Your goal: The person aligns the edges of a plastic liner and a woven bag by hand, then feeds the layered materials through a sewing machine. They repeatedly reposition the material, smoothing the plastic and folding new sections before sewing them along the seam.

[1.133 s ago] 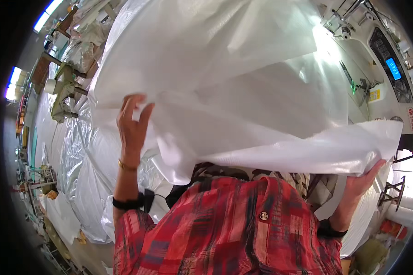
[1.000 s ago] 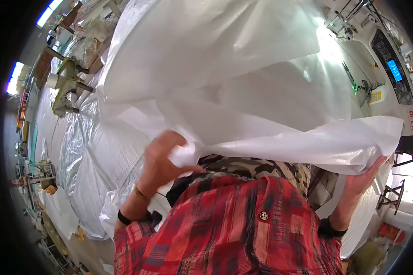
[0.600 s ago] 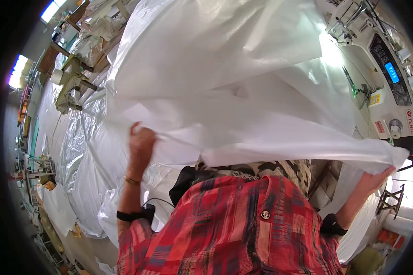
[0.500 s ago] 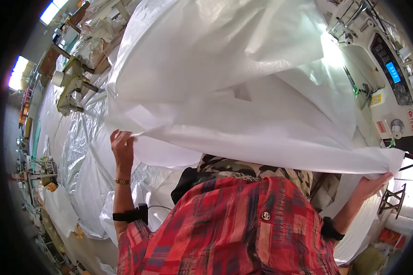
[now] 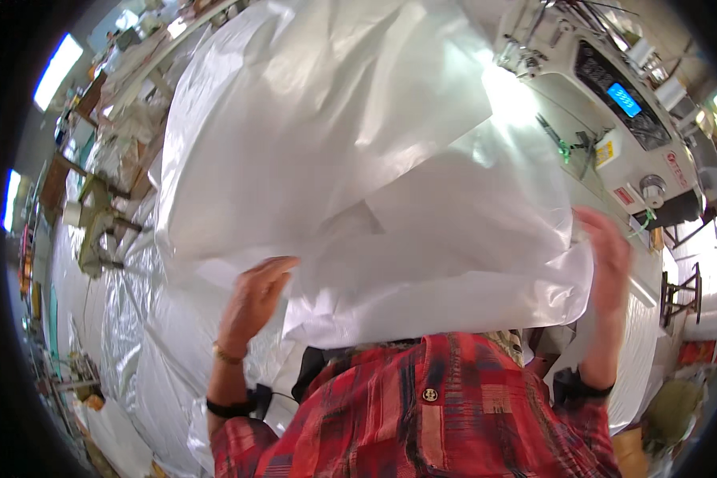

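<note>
A large white plastic sheet (image 5: 422, 279) lies spread in front of me, its near edge drooping toward my lap. My left hand (image 5: 255, 303) is over the sheet's near left corner, fingers stretched out and with no sheet visibly gripped. At the right edge of the sheet is my right hand (image 5: 607, 251), smeared by motion; whether its fingers hold the plastic I cannot make out. Beyond it stands a white sewing machine (image 5: 629, 151) with a lit blue display, and its bright lamp shines on the sheet.
Crumpled clear plastic (image 5: 135, 334) spreads along the left side. A wooden stand (image 5: 95, 223) with a white roll is at the far left. To the right, a dark metal stool frame (image 5: 681, 293) stands below the machine.
Both hands have come off their hold at the sheet's near corners and moved inward and across it. The near edge has sunk toward my lap, and the view has shifted.
</note>
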